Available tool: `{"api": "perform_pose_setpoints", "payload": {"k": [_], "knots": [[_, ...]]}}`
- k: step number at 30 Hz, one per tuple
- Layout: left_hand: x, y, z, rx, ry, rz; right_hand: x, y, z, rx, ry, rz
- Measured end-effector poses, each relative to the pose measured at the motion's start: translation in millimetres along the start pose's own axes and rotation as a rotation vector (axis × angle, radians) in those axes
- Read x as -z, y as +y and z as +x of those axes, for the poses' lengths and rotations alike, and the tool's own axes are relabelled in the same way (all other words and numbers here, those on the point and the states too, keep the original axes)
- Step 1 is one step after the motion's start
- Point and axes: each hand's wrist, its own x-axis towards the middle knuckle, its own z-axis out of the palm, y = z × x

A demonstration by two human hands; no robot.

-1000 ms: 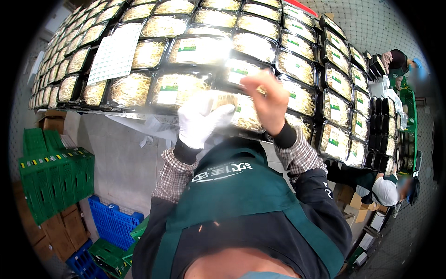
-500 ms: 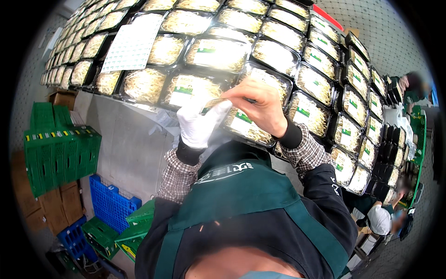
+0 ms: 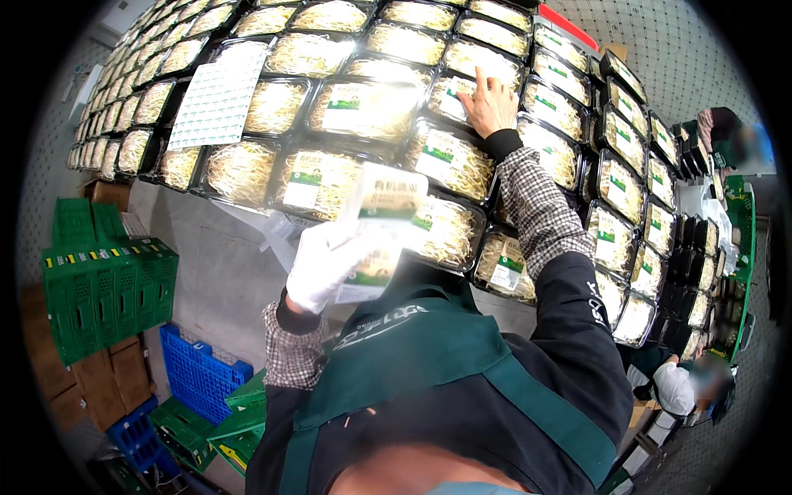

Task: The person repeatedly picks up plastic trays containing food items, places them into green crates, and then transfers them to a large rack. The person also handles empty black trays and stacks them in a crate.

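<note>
My left hand (image 3: pixel 322 268), in a white glove, is closed on a strip of labels (image 3: pixel 388 196), pale with a green and brown print and smeared by motion. The strip hangs in front of my apron. Farther off to the right, my bare right hand (image 3: pixel 493 103) lies with fingers spread over a black tray of bean sprouts (image 3: pixel 480 62). Its thumb side touches a white and green label (image 3: pixel 451 101) on the film of a neighbouring tray. Closer to me sit several labelled trays, among them a labelled tray of sprouts (image 3: pixel 450 157).
Rows of sprout trays cover the table, some without labels. A large sheet of labels (image 3: pixel 216 103) lies on the trays at left. Green crates (image 3: pixel 111 289) and a blue pallet (image 3: pixel 198 371) stand on the left. At the right edge another person (image 3: pixel 681 388) bends near stacked trays.
My right hand has left the label strip and reached forward onto the farther trays, its fingers now spread. My left hand has drawn down and slightly left with the strip, which now shows its printed face.
</note>
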Motion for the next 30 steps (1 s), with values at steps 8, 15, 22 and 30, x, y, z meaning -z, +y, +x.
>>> {"api": "perform_pose_setpoints", "payload": {"k": [8, 15, 22, 30], "knots": [[-26.4, 9.1, 28.2, -0.428, 0.112, 0.019, 176.7, -97.8, -60.5, 0.094, -0.415, 1.357], [-33.2, 3.7, 64.0, -0.544, 0.295, 0.26, 185.6, -95.6, -39.6, 0.367, 0.296, 0.979], [-25.4, 19.4, 35.3, -0.137, -0.061, 0.099, 7.1, 66.9, 117.4, -0.285, 0.125, 0.815], [-14.8, 25.1, 28.1, -0.185, 0.237, 0.053, -61.1, 57.7, 83.7, -0.081, -0.054, -0.023]]}}
